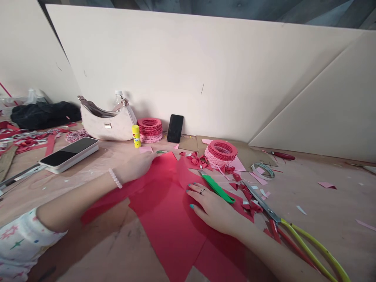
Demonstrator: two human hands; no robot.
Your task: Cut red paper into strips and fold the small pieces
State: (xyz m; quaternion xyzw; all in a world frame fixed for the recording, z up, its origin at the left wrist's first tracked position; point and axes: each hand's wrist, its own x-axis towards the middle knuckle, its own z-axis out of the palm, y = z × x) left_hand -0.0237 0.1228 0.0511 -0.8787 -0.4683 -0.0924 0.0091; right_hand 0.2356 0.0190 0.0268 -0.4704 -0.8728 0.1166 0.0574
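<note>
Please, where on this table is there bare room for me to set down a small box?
Bare surface shows right of the yellow-handled scissors, beneath the tape roll, and between the white device and the left forearm. It is crowded around the right hand, with red paper scraps and stacked pink paper rings.

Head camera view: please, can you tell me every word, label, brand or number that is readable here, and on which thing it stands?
No text can be read in this view. The yellow glue stick has a printed label, and the pale handbag has a small metal plate, but both are too small and blurred to read.
</note>
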